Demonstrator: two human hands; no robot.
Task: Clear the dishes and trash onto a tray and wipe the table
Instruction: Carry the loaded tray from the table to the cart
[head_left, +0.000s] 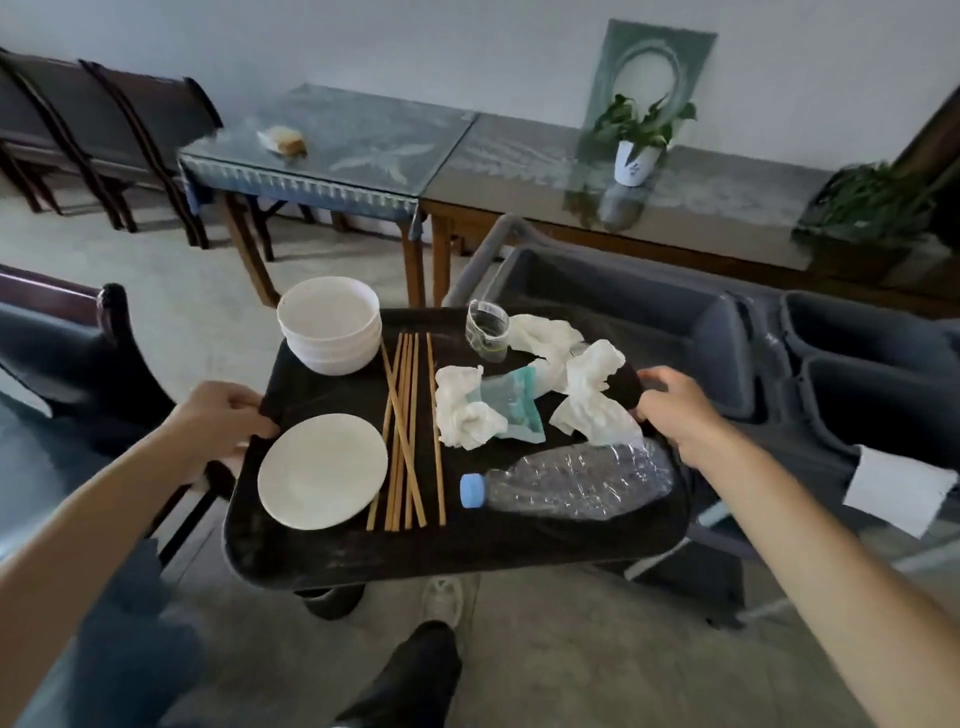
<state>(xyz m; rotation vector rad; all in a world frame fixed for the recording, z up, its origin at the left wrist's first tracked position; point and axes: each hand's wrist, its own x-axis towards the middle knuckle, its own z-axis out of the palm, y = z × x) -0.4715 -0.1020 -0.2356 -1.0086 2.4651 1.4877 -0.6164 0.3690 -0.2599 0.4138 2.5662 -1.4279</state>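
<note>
Gripping the black tray (457, 551) by its side rims, the left hand (218, 421) and right hand (675, 410) curl over opposite edges and hold it above the floor. On it lie stacked white bowls (330, 325), a plate (322, 470), chopsticks (408, 431), a glass cup (487, 330), crumpled napkins (592, 389), a teal wrapper (511, 405) and a crushed bottle (571, 480). A grey cart (649, 322) stands just beyond.

Blurred packet (284, 139) on far table (363, 130)

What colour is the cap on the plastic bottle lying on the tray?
Light blue cap, seen clearly in the head view.
</note>
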